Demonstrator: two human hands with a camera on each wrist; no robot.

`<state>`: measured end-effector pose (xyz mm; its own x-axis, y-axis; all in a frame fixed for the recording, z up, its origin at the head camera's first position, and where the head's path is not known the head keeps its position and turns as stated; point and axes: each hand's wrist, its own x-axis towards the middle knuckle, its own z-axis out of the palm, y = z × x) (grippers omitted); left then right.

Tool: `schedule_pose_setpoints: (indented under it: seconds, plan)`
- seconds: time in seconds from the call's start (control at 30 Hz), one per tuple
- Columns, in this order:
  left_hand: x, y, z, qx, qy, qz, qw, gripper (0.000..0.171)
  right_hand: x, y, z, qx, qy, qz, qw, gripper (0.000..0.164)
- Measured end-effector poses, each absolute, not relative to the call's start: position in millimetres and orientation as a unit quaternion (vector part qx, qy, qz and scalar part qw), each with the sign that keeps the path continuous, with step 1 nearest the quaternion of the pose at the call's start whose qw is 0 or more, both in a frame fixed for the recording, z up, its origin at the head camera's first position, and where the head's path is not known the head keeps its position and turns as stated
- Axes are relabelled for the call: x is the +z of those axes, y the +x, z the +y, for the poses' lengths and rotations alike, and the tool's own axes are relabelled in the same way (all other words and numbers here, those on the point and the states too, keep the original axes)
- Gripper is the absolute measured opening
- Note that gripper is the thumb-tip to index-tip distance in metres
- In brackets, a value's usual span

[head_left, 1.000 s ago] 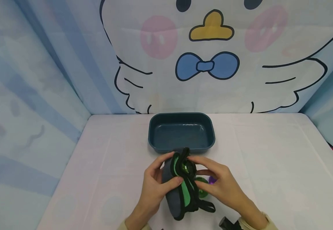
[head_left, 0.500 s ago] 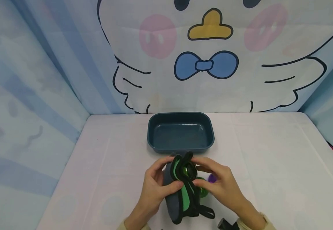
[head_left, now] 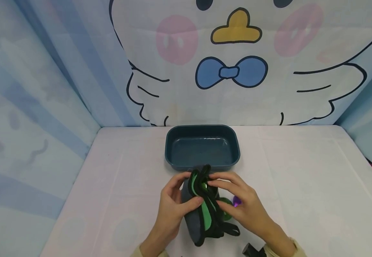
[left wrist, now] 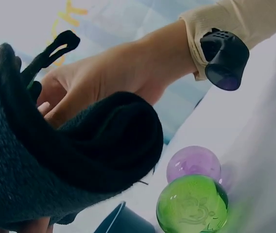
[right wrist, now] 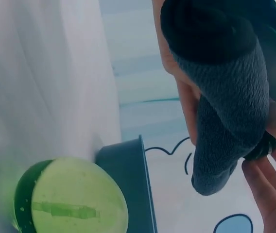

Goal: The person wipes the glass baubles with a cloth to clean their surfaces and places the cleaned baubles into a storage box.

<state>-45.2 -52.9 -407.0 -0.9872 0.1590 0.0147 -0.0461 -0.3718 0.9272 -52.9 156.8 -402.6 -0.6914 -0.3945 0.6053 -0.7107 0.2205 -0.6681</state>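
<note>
A soft grey fabric pouch (head_left: 190,219) with black edging, a green lining and a black loop stands tilted between both hands. My left hand (head_left: 173,205) grips its left side, thumb on the front edge. My right hand (head_left: 251,201) pinches the right edge of its mouth between thumb and fingers. A bit of shiny green shows in the mouth, mostly hidden by cloth and fingers. Behind the right thumb lie a clear green ball (head_left: 227,207) and a purple ball (head_left: 237,201). Both the green ball (left wrist: 192,204) and purple ball (left wrist: 194,162) show fully in the left wrist view.
A dark teal rectangular basin (head_left: 202,148) stands just beyond the pouch, near the table's back edge. White cloth covers the table (head_left: 301,185). A printed curtain (head_left: 231,100) hangs behind it. A black wrist camera (left wrist: 228,60) is strapped at the right sleeve.
The right fingers have shifted left over the pouch's mouth, covering most of the dark green round thing seen there earlier. The pouch has tipped slightly. The basin has stayed put.
</note>
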Motion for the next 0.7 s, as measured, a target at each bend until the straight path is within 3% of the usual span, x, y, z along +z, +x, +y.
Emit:
schedule_pose_setpoints:
  seconds: [0.23, 0.43, 0.6, 0.7]
  plan:
    - [-407.3, -44.9, -53.2, 0.825, 0.091, 0.553, 0.071, 0.059, -399.9, -53.2, 161.5, 0.528, 0.341, -0.771, 0.104, 0.056]
    - [-409.6, -46.0, -52.1, 0.826, 0.062, 0.556, 0.069, 0.058, -402.0, -54.3, 159.9, 0.528, 0.318, -0.786, 0.049, 0.058]
    - [-410.1, -46.6, -52.2, 0.828, 0.05, 0.554, 0.071, 0.058, -404.6, -55.0, 158.2, 0.514, 0.332, -0.787, 0.074, 0.071]
    - [-409.5, -46.0, -51.2, 0.826, 0.06, 0.555, 0.076, 0.058, -404.5, -54.3, 159.2, 0.511, 0.336, -0.786, 0.089, 0.07]
